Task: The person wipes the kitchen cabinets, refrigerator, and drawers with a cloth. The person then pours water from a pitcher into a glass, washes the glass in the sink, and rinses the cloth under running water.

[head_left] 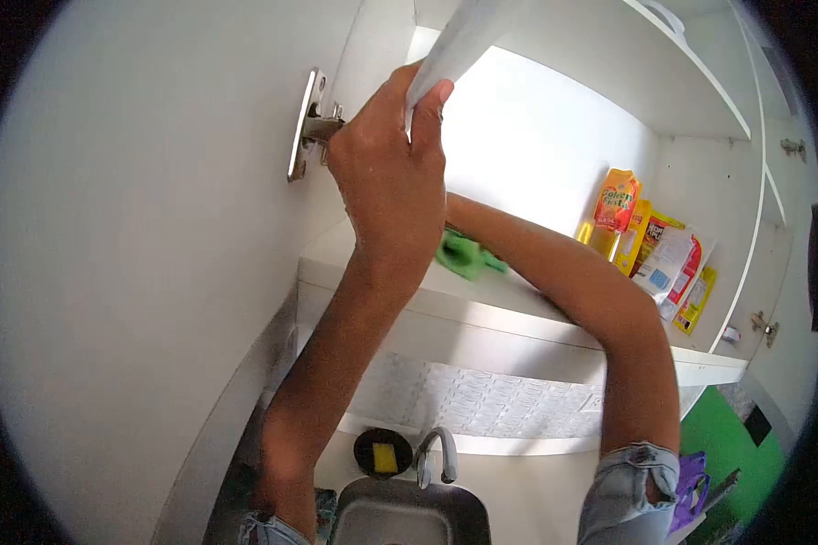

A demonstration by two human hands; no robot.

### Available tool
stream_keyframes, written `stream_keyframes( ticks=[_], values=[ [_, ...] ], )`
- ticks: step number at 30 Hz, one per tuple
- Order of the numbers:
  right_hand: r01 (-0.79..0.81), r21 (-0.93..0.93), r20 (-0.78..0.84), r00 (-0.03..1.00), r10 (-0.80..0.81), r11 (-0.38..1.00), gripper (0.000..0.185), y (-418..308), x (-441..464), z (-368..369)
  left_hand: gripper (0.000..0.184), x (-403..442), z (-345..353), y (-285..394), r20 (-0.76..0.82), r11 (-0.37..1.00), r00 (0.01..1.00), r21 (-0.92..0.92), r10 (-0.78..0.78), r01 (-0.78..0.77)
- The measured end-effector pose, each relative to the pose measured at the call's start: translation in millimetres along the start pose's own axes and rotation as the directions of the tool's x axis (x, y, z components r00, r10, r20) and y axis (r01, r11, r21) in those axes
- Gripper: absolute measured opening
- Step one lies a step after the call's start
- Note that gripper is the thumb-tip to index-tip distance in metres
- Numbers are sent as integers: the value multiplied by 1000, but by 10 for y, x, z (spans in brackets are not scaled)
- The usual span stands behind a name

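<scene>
My left hand [391, 163] is raised in front of the open wall cabinet. Its thumb and fingers are closed on a pale, whitish flat object [463, 45], which extends past the top of the view, so I cannot make out its kind. My right forearm [554, 250] reaches across into the cabinet, and its hand is hidden behind my left hand and wrist. Just below that hidden hand, a crumpled green cloth [463, 256] lies on the cabinet's bottom shelf [527, 298]. Whether the right hand touches the cloth I cannot tell.
An orange-labelled oil pouch [616, 202] and several food packets [673, 259] stand at the shelf's right. The cabinet door [154, 227] with its metal hinge [311, 127] fills the left. Below are a faucet [438, 454], sink [409, 513] and yellow sponge [384, 458] in a black dish.
</scene>
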State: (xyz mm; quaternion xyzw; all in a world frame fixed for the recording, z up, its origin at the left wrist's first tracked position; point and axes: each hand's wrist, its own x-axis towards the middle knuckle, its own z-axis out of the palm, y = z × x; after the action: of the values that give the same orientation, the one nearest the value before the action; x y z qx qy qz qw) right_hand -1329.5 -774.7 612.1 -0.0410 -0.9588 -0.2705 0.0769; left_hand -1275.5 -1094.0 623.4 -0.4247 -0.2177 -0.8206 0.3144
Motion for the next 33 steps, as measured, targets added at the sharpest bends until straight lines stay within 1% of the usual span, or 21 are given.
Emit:
stream_keyframes(
  ticks=[1,2,4,6,8,9,11,12,15,18,21,24,25,26,27,28,30,31,33],
  values=[
    [105,-162,72,993,-95,981,34,-98,106,-133,29,5,-23,3,29,999,999,26,-23,22],
    [-28,-2,74,997,28,1000,34,-250,62,-280,28,25,-54,27,57,998,997,52,-48,45],
    [-200,246,152,974,166,949,33,-281,106,-335,28,32,-54,58,78,992,991,73,-105,99],
    [-237,460,26,967,254,856,33,-450,-93,-445,27,38,-67,36,75,987,986,79,-146,140],
    [-273,515,-92,925,369,813,31,-572,-199,-443,27,27,-51,-15,67,992,990,-5,-122,122],
    [-306,465,-162,893,421,830,30,-590,-194,-412,27,23,-45,-29,62,992,992,-49,-111,115],
    [-306,370,-193,898,395,877,27,-585,-135,-408,27,27,-55,-19,69,993,992,-41,-104,107],
    [-306,363,-200,897,395,880,27,-599,-194,-435,28,26,-61,-7,73,994,992,-40,-103,106],
    [-299,391,-153,912,382,870,28,-566,-461,-527,27,26,-98,77,142,989,980,48,-142,137],
    [-290,411,-118,923,366,864,28,-557,-507,-596,27,34,-51,-10,88,997,995,62,-51,46],
    [-271,412,-82,940,332,870,29,-583,-354,-742,27,51,-82,52,92,990,994,134,-60,47],
    [-243,412,-13,962,272,878,29,-513,-474,-1043,28,40,-42,-26,47,997,998,76,-28,24],
    [-242,404,-1,964,265,882,30,-484,-590,-1185,23,51,-53,-8,64,994,997,105,-37,31],
    [-276,381,-42,948,314,883,30,-485,-708,-1269,20,58,-68,11,81,991,995,131,-52,41],
    [-501,293,-60,841,538,815,29,-474,-771,-1325,17,54,-75,21,100,986,993,155,-71,55],
    [-500,408,-261,738,622,764,31,-449,-812,-1270,19,52,-73,19,84,990,995,137,-58,47],
    [-443,430,-37,862,505,787,36,-600,-854,-1132,28,44,-56,-3,53,995,998,96,-37,32],
    [-401,445,-10,892,452,801,35,-637,-799,-1024,28,41,-54,6,56,996,997,77,-50,45],
    [-330,472,-51,915,399,818,35,-724,-656,-823,28,41,-76,28,65,997,995,47,-72,69]
  ],
)
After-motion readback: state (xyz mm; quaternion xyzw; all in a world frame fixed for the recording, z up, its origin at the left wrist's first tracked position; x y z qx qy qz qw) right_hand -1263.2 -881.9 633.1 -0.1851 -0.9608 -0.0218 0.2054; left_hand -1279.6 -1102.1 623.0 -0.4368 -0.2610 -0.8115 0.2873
